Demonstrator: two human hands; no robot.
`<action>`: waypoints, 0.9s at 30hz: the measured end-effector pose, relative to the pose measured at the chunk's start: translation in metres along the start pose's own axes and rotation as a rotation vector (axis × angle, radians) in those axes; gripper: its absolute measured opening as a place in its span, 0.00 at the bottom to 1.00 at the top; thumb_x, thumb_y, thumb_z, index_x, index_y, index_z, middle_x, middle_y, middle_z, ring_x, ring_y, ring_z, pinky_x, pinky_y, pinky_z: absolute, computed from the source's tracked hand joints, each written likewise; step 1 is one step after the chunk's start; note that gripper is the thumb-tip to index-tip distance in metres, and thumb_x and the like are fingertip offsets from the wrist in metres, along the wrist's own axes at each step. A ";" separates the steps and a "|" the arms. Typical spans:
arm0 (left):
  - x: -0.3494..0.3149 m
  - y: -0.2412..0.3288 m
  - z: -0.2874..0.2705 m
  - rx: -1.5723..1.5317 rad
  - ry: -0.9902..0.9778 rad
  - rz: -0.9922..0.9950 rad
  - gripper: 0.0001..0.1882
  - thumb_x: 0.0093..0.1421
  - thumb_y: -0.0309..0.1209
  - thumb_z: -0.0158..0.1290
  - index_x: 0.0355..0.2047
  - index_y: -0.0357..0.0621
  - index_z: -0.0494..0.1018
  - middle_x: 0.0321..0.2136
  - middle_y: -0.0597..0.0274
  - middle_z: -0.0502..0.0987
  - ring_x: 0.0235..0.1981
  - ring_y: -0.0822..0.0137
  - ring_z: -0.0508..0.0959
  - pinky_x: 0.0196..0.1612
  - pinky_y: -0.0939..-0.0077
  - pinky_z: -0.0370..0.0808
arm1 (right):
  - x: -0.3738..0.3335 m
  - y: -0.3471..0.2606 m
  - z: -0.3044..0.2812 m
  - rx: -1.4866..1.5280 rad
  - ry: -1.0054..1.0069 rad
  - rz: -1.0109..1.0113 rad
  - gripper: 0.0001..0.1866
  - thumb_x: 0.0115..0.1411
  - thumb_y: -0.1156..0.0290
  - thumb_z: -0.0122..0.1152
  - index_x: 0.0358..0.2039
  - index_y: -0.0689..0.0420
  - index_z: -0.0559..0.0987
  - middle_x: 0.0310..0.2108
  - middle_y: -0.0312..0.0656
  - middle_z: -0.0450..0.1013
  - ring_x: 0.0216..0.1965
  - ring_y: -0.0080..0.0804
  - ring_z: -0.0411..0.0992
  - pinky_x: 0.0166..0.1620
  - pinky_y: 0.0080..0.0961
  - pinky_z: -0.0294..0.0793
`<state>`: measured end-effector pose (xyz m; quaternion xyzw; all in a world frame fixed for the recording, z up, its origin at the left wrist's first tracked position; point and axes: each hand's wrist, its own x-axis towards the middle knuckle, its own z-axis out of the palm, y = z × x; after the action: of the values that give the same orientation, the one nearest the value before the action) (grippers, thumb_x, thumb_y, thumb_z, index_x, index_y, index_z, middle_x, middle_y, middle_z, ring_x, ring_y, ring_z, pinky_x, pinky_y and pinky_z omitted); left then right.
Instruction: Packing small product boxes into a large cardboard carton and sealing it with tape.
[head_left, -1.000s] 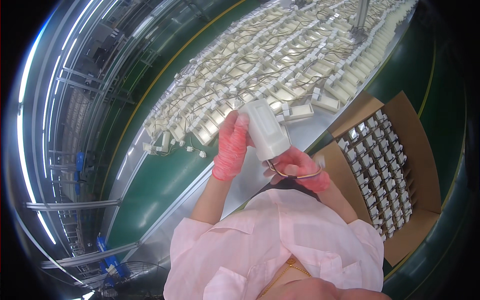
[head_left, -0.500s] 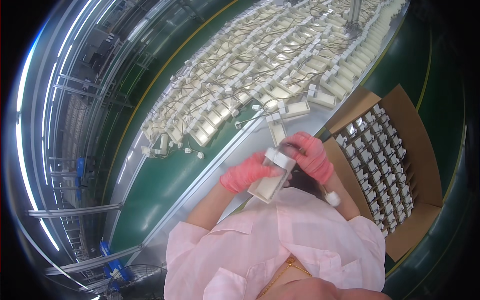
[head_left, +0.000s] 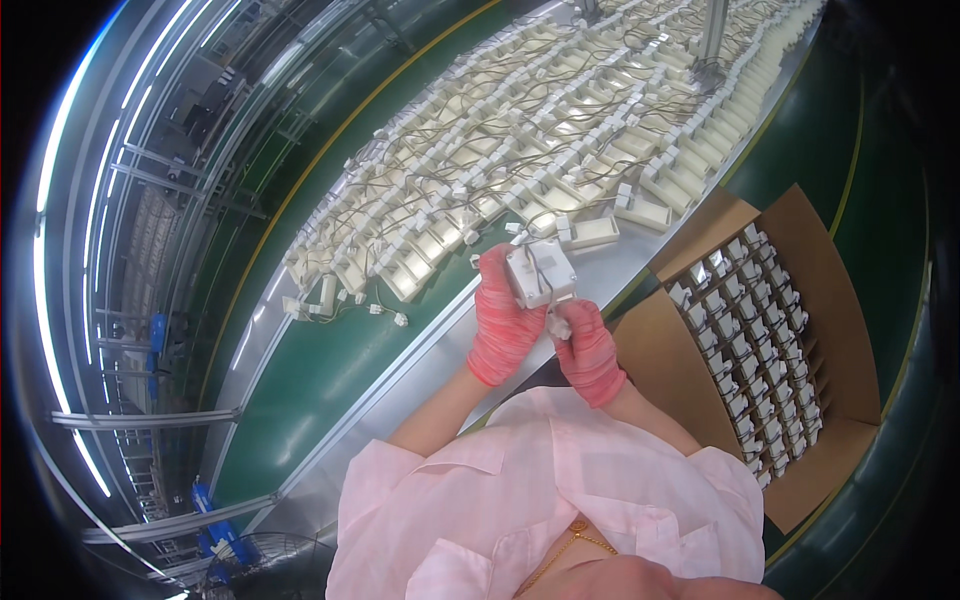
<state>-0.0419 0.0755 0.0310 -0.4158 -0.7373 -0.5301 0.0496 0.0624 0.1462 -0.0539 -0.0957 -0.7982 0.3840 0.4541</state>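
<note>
Both my hands wear pinkish-red knitted gloves and are held above the near end of the workbench. My left hand grips a white plastic box-like housing by its left side. A thin grey cable runs over the face of that housing. Just below it, my right hand is closed, with thumb and fingertips on a small whitish connector by the housing's lower edge. Several similar cream trough-shaped housings with cables lie on the bench close beyond my hands.
Dense rows of such housings cover the long bench, which has a green top and metal edging. To my right stands an open cardboard box, filled with upright white parts between dividers. A metal post rises from the bench's far end.
The housing has been turned so its flat face and cable show, and moved up and slightly left. My right hand has come down and left, now below the housing, with the connector at its fingertips.
</note>
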 end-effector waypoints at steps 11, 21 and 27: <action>-0.008 -0.010 0.037 -0.789 -0.317 -0.668 0.28 0.61 0.39 0.51 0.57 0.48 0.54 0.47 0.57 0.66 0.47 0.65 0.68 0.48 0.71 0.70 | 0.007 0.006 -0.038 -0.324 -0.037 -0.357 0.25 0.44 0.74 0.64 0.45 0.49 0.72 0.49 0.44 0.64 0.46 0.45 0.68 0.43 0.39 0.70; 0.024 -0.150 0.072 0.810 -0.524 0.548 0.20 0.43 0.23 0.55 0.39 0.53 0.75 0.56 0.57 0.65 0.58 0.49 0.62 0.57 0.54 0.62 | 0.001 0.118 -0.154 1.171 0.647 0.787 0.17 0.61 0.56 0.48 0.43 0.55 0.72 0.37 0.36 0.72 0.33 0.27 0.71 0.20 0.17 0.64; 0.051 -0.226 0.043 0.495 -0.462 0.255 0.17 0.43 0.22 0.57 0.36 0.50 0.75 0.56 0.54 0.64 0.56 0.53 0.65 0.56 0.62 0.64 | -0.011 0.157 -0.208 1.261 0.989 0.930 0.14 0.59 0.58 0.53 0.40 0.53 0.72 0.36 0.37 0.73 0.32 0.29 0.72 0.18 0.17 0.61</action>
<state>-0.2099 0.1184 -0.1291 -0.5885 -0.7774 -0.2171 0.0466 0.2041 0.3585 -0.1099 -0.2947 -0.0384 0.8064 0.5112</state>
